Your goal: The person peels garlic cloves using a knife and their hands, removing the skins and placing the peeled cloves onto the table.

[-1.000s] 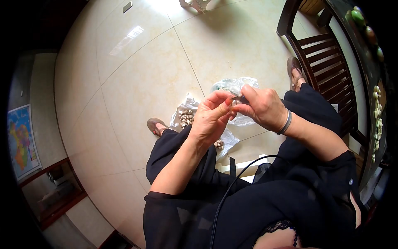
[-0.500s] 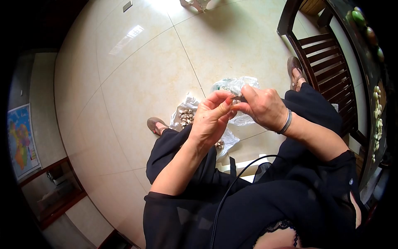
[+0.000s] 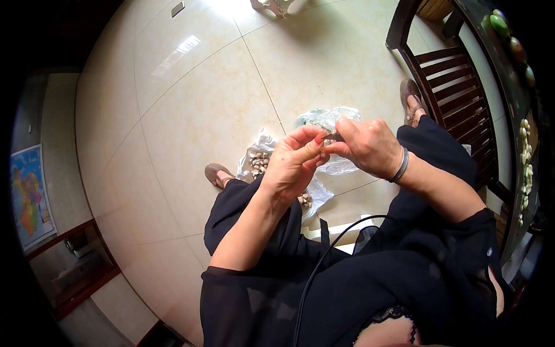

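Observation:
My left hand (image 3: 293, 163) is closed in a pinch around something too small to make out. Against its fingertips, my right hand (image 3: 370, 148) grips a small knife (image 3: 331, 137), of which only a bit of dark blade shows. Beyond and below the hands, a white plastic bag (image 3: 263, 141) on the floor holds several small pale-brown pieces (image 3: 259, 163), perhaps mushrooms or garlic. More such pieces (image 3: 304, 200) lie on plastic under my left wrist. Behind my right hand is a clear plastic bag (image 3: 341, 168) with something green in it.
A dark slatted wooden chair (image 3: 457, 87) stands at the right, beside a dark surface with green fruit (image 3: 499, 25) and a row of pale pods (image 3: 526, 168). My feet rest on the tiled floor (image 3: 191, 115). A black cord (image 3: 312, 272) crosses my lap.
Both hands stay nearly in place, fingertips together. My right wrist has shifted very slightly to the right and turned a little.

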A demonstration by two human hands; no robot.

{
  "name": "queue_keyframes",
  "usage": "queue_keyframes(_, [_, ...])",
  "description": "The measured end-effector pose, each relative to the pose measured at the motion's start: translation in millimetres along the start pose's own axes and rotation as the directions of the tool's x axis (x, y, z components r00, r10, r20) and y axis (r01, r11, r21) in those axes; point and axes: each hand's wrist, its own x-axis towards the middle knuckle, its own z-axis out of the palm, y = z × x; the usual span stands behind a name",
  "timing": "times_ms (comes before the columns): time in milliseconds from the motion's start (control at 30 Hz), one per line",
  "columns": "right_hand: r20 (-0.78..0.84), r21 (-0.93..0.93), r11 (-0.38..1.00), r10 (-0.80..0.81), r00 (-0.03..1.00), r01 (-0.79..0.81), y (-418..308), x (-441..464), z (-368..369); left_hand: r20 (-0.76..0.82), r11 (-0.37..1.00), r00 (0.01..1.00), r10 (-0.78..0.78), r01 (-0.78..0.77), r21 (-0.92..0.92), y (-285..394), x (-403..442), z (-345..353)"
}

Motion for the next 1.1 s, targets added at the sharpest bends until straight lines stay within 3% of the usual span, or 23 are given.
queue_keyframes(433, [-0.018, 0.008, 0.998, -0.061, 0.998, 0.061, 7, 3, -3, -0.047, 0.994, 0.996, -0.070, 0.074, 0.078, 12, -2, 9])
queue_keyframes(667, [-0.050, 0.126, 0.988, -0.086, 0.995, 0.092, 6, 3, -6, -0.011, 0.995, 0.996, -0.091, 0.091, 0.045, 13, -3, 8])
queue_keyframes(867, [-0.035, 0.161, 0.986, -0.029, 0.999, 0.034, 8, 2, -8, -0.002, 0.997, 1.000, -0.023, 0.023, 0.078, 8, -3, 16])
queue_keyframes(933, [-0.037, 0.194, 0.981, -0.007, 0.999, 0.014, 8, 2, -9, 0.069, 0.987, 0.994, 0.083, -0.092, 0.132, 5, -3, 17])
queue_keyframes(1100, [0.015, 0.197, 0.980, 0.014, 1.000, -0.017, 8, 1, -7, 0.135, 0.986, 0.984, 0.116, -0.131, 0.108, -2, 3, 4])
